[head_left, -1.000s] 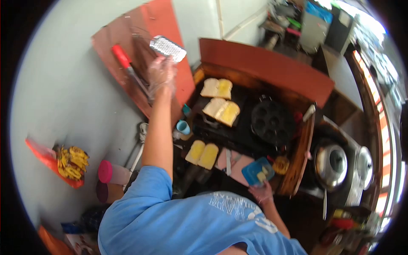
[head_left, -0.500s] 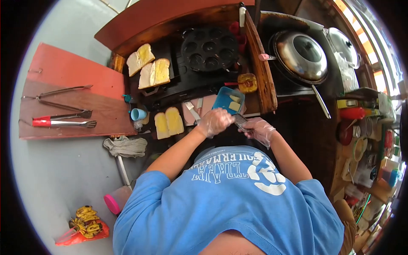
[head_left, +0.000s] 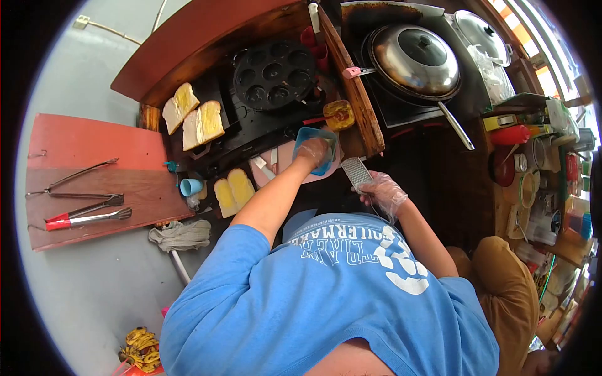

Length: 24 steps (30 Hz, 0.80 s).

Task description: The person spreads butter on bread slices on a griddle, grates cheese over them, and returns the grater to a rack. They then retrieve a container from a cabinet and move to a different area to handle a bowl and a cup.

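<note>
My left hand [head_left: 313,152], in a clear glove, reaches down into a blue container [head_left: 325,168]; its fingertips are blurred and partly hidden, so any hold is unclear. In a clear glove too, my right hand [head_left: 380,189] grips a metal grater [head_left: 356,172] by its lower end, just right of the container. The container rests on a pink board [head_left: 285,154], where a knife [head_left: 262,167] lies. Left of my left forearm are two bread slices with yellow spread [head_left: 234,192]. More spread slices [head_left: 203,124] sit on the black stove top.
A round-hollowed pan [head_left: 274,75], a jar of sauce [head_left: 339,115] and a wooden partition [head_left: 357,81] stand ahead. Beyond it is a lidded wok [head_left: 414,62] with its handle jutting out. Tongs [head_left: 81,219] and a blue cup [head_left: 190,187] are left. A person's brown-trousered leg [head_left: 501,294] shows right.
My left hand has moved away from the grater and into the blue container. The grater, still in my right hand, now shows more of its face. The view has shifted.
</note>
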{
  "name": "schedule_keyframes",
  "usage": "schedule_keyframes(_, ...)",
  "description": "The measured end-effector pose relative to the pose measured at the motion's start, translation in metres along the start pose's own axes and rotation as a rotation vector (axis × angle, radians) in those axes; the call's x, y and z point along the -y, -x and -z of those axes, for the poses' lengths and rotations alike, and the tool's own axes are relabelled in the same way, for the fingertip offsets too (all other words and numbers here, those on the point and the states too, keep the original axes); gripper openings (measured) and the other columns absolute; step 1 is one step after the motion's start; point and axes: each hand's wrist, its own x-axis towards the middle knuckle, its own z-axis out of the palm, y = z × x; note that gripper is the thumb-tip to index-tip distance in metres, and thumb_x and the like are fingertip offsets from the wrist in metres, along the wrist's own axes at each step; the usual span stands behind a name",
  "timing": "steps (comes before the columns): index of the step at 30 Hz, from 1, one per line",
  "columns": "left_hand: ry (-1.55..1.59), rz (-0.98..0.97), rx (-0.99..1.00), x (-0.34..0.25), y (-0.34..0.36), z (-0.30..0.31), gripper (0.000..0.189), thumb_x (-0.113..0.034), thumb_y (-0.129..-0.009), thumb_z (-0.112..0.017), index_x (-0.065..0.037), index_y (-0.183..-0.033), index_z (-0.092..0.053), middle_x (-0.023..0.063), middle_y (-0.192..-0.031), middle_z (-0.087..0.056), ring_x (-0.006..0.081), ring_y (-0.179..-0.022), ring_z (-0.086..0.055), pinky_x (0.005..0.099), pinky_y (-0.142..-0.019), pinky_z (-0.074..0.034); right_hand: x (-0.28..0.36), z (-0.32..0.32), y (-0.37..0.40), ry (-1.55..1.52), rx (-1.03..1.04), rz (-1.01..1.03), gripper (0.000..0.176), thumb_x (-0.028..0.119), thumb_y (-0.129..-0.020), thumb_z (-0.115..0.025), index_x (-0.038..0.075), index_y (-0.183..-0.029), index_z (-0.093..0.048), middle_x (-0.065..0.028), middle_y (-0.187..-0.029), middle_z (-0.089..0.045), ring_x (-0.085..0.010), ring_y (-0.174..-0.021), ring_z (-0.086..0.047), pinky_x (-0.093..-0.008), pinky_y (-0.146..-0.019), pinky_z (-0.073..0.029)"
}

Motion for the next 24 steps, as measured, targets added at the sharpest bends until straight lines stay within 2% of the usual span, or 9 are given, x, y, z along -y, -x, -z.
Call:
schedule_keyframes(4, 0.085, 0.069, 0.025, 0.001, 0.035, 0.054, 0.033, -0.029, -0.087, -0.065, -0.002, -0.103, -0.074, 0.0244, -0.098, -0.072, 0.0389, -0.094, -0.071, 0.0449, -0.082, -0.058, 0.014, -0.017, 0.0, -0.038, 0.017, 0.026, 0.022, 0.006, -0.093, -0.064, 0.0, -0.114, -0.059, -0.0098, -0.097, -0.069, -0.0126, -0.068, -0.064, -0.0268, -0.056, -0.055)
schedule_keyframes(7, 0.189, 0.186, -0.132, 0.03, 0.073, 0.068, 0.034, -0.028, -0.086, -0.073, 0.002, -0.103, -0.074, 0.0206, -0.095, -0.074, 0.0314, -0.089, -0.073, 0.0396, -0.08, -0.058, 0.019, -0.032, -0.022, -0.043, 0.0, 0.068, 0.025, 0.006, -0.094, -0.064, 0.0, -0.117, -0.058, -0.0098, -0.098, -0.069, -0.0139, -0.067, -0.065, -0.0275, -0.055, -0.056)
schedule_keyframes(9, 1.085, 0.186, -0.332, 0.057, 0.106, 0.066, 0.047, -0.031, -0.078, -0.081, 0.005, -0.107, -0.071, 0.016, -0.092, -0.075, 0.0218, -0.075, -0.073, 0.0321, -0.076, -0.057, 0.026, -0.053, -0.041, -0.005, -0.058, 0.165, 0.024, 0.005, -0.092, -0.063, 0.0, -0.115, -0.06, -0.0113, -0.098, -0.069, -0.0147, -0.067, -0.065, -0.0275, -0.055, -0.055)
schedule_keyframes(11, 1.523, 0.237, -0.363, 0.054, 0.143, 0.103, 0.044, -0.023, -0.079, -0.082, 0.007, -0.109, -0.071, 0.0116, -0.09, -0.075, 0.0134, -0.076, -0.071, 0.028, -0.076, -0.056, 0.053, -0.098, -0.058, 0.196, -0.039, 0.214, 0.024, 0.004, -0.091, -0.062, -0.001, -0.114, -0.061, -0.0107, -0.094, -0.069, -0.0142, -0.066, -0.065, -0.0274, -0.055, -0.054)
schedule_keyframes(15, 1.228, 0.291, -0.729, 0.109, 0.175, 0.147, 0.047, -0.022, -0.08, -0.08, 0.006, -0.116, -0.068, 0.0107, -0.088, -0.075, 0.0135, -0.078, -0.071, 0.0275, -0.075, -0.055, 0.088, -0.227, -0.133, 0.616, 0.007, 0.572, 0.026, 0.009, -0.085, -0.063, 0.001, -0.109, -0.068, -0.0076, -0.075, -0.066, -0.0152, -0.063, -0.063, -0.034, -0.059, -0.052)
schedule_keyframes(17, 1.026, 0.343, -0.981, 0.136, 0.184, 0.169, 0.057, -0.024, -0.079, -0.08, 0.002, -0.127, -0.064, 0.0125, -0.084, -0.074, 0.0141, -0.075, -0.07, 0.0294, -0.073, -0.055, 0.108, -0.277, -0.145, 0.553, 0.1, 0.482, 0.027, 0.014, -0.084, -0.063, 0.003, -0.107, -0.071, -0.0084, -0.072, -0.065, -0.0173, -0.063, -0.063, -0.0361, -0.06, -0.052)
schedule_keyframes(19, 0.9, 0.472, -0.879, 0.174, 0.195, 0.19, 0.054, -0.025, -0.085, -0.076, -0.006, -0.134, -0.063, 0.0135, -0.08, -0.072, 0.014, -0.075, -0.069, 0.0296, -0.072, -0.054, 0.113, -0.31, -0.177, 0.649, 0.128, 0.534, 0.025, 0.014, -0.086, -0.061, 0.003, -0.105, -0.071, -0.0072, -0.069, -0.063, -0.017, -0.062, -0.063, -0.0352, -0.06, -0.052)
schedule_keyframes(22, 0.965, 0.22, -0.963, 0.236, 0.195, 0.188, 0.053, -0.025, -0.087, -0.078, -0.002, -0.133, -0.062, 0.0097, -0.089, -0.073, 0.0116, -0.082, -0.067, 0.0299, -0.075, -0.055, 0.137, -0.364, -0.189, 0.555, 0.179, 0.404, 0.025, 0.015, -0.087, -0.059, 0.004, -0.107, -0.069, -0.006, -0.068, -0.061, -0.0147, -0.056, -0.06, -0.0341, -0.054, -0.05)
schedule_keyframes(24, 0.92, 0.176, -0.963, 0.272, 0.193, 0.185, 0.056, -0.026, -0.085, -0.08, -0.002, -0.132, -0.062, 0.0092, -0.092, -0.073, 0.0114, -0.083, -0.067, 0.0298, -0.076, -0.055, 0.15, -0.39, -0.205, 0.549, 0.177, 0.323, 0.025, 0.017, -0.09, -0.06, 0.005, -0.111, -0.066, -0.0052, -0.067, -0.059, -0.0134, -0.05, -0.057, -0.0326, -0.048, -0.048)
